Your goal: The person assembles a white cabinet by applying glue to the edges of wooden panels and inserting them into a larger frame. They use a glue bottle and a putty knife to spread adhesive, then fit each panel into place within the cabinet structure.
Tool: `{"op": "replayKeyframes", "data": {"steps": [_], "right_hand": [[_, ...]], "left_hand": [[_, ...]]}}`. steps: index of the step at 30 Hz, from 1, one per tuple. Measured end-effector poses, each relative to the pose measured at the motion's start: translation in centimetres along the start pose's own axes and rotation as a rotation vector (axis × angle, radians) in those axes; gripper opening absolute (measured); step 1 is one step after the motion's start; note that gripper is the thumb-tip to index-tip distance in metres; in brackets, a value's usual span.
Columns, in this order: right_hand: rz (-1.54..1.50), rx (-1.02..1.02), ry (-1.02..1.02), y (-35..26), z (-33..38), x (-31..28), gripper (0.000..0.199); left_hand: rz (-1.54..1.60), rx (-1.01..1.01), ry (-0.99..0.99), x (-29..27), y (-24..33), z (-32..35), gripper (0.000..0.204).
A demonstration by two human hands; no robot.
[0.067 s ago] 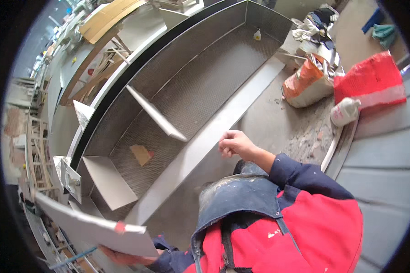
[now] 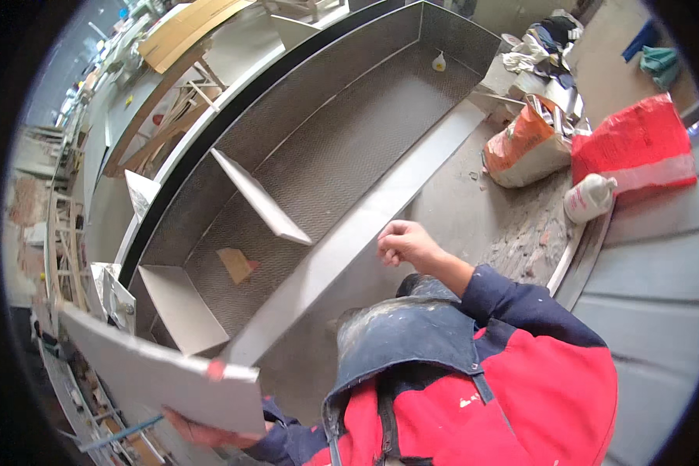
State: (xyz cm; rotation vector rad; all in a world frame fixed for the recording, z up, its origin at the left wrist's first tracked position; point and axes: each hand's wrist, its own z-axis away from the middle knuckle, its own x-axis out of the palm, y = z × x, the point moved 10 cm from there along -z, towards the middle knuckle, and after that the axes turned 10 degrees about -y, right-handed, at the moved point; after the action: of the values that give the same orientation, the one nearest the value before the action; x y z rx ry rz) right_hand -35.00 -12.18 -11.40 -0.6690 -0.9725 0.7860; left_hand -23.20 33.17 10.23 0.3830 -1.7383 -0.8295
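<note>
Panel (image 2: 163, 373) held near left end of long box (image 2: 318, 85); left hand (image 2: 210, 429) closed on its lower edge, presumably bearing weight; right hand (image 2: 406, 245) curled near box's front edge, contents can't tell; divider (image 2: 260, 196) crosswise inside, probably braced by far wall.

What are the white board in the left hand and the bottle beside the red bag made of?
The white board might be stone or coated wood: its face is pale, smooth and dull. The bottle is probably smooth plastic, judging by its rounded, moulded-looking shape and narrow top.
</note>
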Motion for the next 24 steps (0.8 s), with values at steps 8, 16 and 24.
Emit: {"op": "replayKeyframes", "data": {"steps": [8, 16, 24], "right_hand": [[-0.126, -0.144, 0.210, -9.0, 8.0, -18.8, 0.020], [-0.142, -0.276, 0.267, -16.7, 6.5, -27.3, 0.030], [0.011, -0.251, 0.372, -25.7, 4.2, -34.3, 0.016]], "left_hand": [[-0.366, 0.028, 0.348, 17.4, -14.7, -7.1, 0.057], [-0.707, -0.208, 0.072, 21.5, -29.8, -17.7, 0.035], [-0.681, -0.290, 0.076, 23.9, -41.8, -25.3, 0.037]]}}
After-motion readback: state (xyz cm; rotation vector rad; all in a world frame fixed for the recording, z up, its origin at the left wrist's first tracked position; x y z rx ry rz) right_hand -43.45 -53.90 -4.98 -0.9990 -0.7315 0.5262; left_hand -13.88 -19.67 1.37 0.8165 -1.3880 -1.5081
